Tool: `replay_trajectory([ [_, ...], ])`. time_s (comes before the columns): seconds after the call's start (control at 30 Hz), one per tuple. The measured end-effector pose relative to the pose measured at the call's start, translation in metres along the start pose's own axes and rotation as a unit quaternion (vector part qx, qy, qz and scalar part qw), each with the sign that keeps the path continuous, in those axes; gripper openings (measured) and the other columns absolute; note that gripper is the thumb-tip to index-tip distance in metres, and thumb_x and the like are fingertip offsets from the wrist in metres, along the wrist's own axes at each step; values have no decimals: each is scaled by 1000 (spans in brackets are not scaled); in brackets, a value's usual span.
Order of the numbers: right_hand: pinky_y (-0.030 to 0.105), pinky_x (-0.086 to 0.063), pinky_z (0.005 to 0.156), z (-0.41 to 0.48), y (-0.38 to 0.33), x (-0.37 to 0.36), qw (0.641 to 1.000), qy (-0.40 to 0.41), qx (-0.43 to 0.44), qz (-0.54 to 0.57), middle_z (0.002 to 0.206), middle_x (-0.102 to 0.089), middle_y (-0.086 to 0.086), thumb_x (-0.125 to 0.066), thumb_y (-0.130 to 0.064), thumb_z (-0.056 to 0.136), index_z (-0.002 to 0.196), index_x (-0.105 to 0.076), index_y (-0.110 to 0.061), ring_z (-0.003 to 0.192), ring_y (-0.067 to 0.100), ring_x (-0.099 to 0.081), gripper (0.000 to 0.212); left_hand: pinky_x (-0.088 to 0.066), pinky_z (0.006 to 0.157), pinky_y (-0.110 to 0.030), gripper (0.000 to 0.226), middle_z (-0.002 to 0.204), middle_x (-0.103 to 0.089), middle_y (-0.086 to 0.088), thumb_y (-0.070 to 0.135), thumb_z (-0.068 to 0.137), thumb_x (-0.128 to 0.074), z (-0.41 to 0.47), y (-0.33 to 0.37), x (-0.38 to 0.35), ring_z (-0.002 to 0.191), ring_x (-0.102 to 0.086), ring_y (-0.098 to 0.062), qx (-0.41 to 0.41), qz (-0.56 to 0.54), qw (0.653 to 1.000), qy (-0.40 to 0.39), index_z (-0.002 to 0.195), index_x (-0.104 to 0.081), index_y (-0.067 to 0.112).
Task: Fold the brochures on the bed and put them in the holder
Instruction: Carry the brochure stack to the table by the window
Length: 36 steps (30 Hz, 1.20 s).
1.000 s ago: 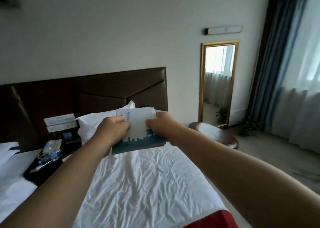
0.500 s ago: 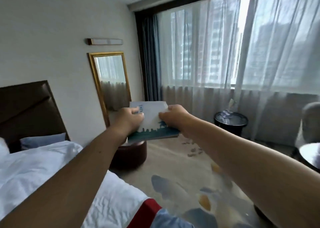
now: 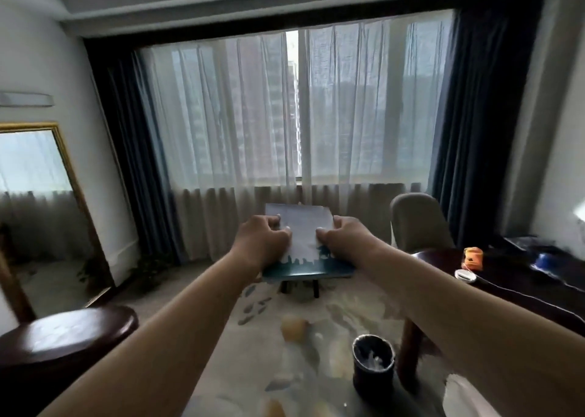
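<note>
I hold a folded brochure (image 3: 302,236) out in front of me at chest height, white on top with a dark teal skyline band along its near edge. My left hand (image 3: 261,242) grips its left side and my right hand (image 3: 343,237) grips its right side, thumbs on top. The brochure faces the curtained window. Neither the bed nor any holder shows in this view.
A dark desk (image 3: 522,287) stands at the right with an orange can (image 3: 472,257), a white puck (image 3: 465,274) and a blue object (image 3: 544,260). A beige chair (image 3: 418,223) sits behind it. A black bin (image 3: 373,366) stands on the carpet. A round dark stool (image 3: 66,334) and a gold-framed mirror (image 3: 68,169) are at the left.
My view has swung right, from the bed and headboard past the mirror to the window and desk. Both hands kept their hold on the brochure throughout.
</note>
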State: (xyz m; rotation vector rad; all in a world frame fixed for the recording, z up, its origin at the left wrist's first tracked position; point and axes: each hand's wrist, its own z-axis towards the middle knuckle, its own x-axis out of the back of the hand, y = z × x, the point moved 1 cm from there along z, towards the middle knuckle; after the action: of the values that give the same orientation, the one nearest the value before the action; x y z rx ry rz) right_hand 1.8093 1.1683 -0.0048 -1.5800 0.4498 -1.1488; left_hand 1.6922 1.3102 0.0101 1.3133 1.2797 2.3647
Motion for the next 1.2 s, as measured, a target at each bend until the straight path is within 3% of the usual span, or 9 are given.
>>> replay_trajectory([
  [0.17,40,-55,100,54,37,79,999,26,-12,-33,115,-72,4,-64,-33,99,134,-61,-16,101,21,-70,39,-51,75,-19,52,129,-68,0,40,96,-64,63,45,-83,85,-64,-6,-24,-4,999,-31,145,-57,24],
  [0.27,43,-53,103,93,51,111,998,24,-11,-54,117,-72,4,-62,-33,100,134,-62,-17,107,24,-69,38,-47,67,-15,50,124,-69,2,40,97,-63,103,61,-121,82,-65,-4,-33,-7,999,-39,144,-58,24],
  [0.43,41,-52,104,163,63,140,996,47,-1,-72,119,-72,3,-62,-32,100,135,-62,-18,107,22,-68,38,-49,100,-25,49,142,-63,-3,38,98,-61,174,70,-165,114,-67,-21,-43,-1,998,-39,144,-59,23],
  [0.63,42,-51,106,264,74,133,996,48,-19,-74,126,-70,5,-61,-34,100,140,-58,-16,114,25,-67,43,-52,98,-27,48,136,-67,-5,38,98,-62,278,52,-195,108,-69,-20,-56,4,997,-51,143,-59,21],
  [0.73,43,-51,106,310,70,122,996,60,-23,-68,123,-71,4,-62,-34,100,135,-62,-18,113,25,-67,39,-44,86,-13,46,134,-69,-3,36,98,-62,332,41,-199,105,-70,-14,-70,15,996,-57,142,-61,21],
  [0.83,43,-53,104,360,64,112,996,70,-28,-50,117,-73,3,-63,-35,99,130,-65,-20,108,24,-69,35,-37,55,-2,46,124,-72,3,36,98,-63,388,33,-201,68,-60,5,-85,15,994,-64,142,-60,21],
  [0.9,43,-52,105,396,61,105,996,71,-31,-49,119,-72,3,-63,-36,98,132,-64,-20,109,23,-69,38,-35,51,-2,46,108,-72,8,36,98,-63,423,26,-202,63,-55,7,-82,11,994,-67,141,-61,22],
  [1.1,41,-53,103,521,66,79,997,56,-39,-47,123,-71,4,-63,-39,97,136,-61,-19,106,21,-69,44,-38,59,-6,45,118,-73,4,34,99,-62,535,-5,-217,66,-53,7,-82,22,994,-72,141,-62,20],
  [1.2,40,-55,101,591,75,67,997,47,-32,-51,113,-73,0,-62,-38,99,130,-64,-21,100,19,-71,36,-48,84,-18,45,137,-66,-1,33,100,-60,594,-22,-232,88,-65,-5,-83,42,993,-71,142,-61,18],
])
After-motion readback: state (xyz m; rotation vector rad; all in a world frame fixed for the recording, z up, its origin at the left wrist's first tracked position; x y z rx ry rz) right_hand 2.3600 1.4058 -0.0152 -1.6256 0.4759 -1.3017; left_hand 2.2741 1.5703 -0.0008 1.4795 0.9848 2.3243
